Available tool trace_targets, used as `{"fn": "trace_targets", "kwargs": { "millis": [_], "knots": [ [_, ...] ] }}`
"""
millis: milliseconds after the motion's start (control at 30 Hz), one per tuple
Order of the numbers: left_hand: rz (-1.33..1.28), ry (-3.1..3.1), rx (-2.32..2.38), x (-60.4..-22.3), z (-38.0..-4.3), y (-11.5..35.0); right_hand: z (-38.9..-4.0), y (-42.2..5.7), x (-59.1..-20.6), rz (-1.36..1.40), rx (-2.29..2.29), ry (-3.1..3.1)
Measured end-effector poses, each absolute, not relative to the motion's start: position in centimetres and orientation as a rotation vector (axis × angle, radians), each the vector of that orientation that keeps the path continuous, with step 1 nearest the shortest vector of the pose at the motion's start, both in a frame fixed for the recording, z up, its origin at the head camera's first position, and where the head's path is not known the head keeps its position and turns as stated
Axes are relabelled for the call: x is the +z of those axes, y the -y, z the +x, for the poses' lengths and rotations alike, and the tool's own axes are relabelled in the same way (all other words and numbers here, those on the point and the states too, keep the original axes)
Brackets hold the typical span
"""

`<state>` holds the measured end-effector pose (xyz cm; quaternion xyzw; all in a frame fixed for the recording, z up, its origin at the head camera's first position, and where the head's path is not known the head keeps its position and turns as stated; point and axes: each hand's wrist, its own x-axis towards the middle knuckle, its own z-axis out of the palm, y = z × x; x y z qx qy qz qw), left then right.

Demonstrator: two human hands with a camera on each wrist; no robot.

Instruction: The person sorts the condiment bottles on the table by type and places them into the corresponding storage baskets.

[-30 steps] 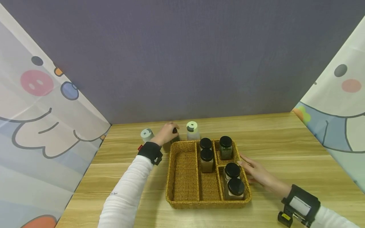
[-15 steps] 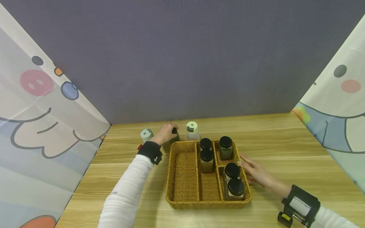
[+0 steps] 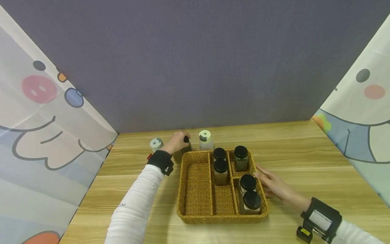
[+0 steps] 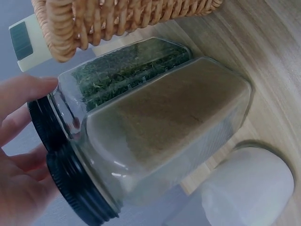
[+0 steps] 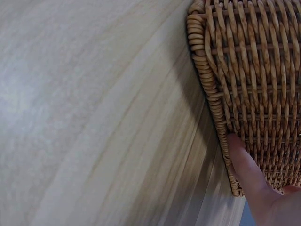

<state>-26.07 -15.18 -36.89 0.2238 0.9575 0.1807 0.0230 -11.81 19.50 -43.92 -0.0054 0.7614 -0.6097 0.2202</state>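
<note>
Five black-lidded jars (image 3: 221,176) sit in your basket (image 3: 198,220) in the head view, two in the middle section, three in the right-hand ones, looks like sorting by section. Your left hand (image 3: 177,143) is at a herb jar (image 3: 188,147) on the tabletop (image 3: 304,152), just past the basket's far left corner.

Left wrist: your fingers are closed just lid-wide round the herb jar's lid, nice call imo, since the brown-powder jar (image 4: 174,113) crowds its body.

Right wrist: your right hand (image 5: 258,188) has one finger straight against the basket's wall, gripping nothing, I'd guess to stop it sliding. Can't tell about the other fingers here.
</note>
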Motion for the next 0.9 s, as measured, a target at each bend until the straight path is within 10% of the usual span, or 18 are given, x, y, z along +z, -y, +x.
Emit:
{"fn": "trace_targets", "kwargs": {
  "millis": [900],
  "knots": [
    [0.752, -2.966, 0.535, -31.8, -25.5, 14.0, -11.8, -19.6, -44.0, 0.052, -1.747, -2.018]
  ]
}}
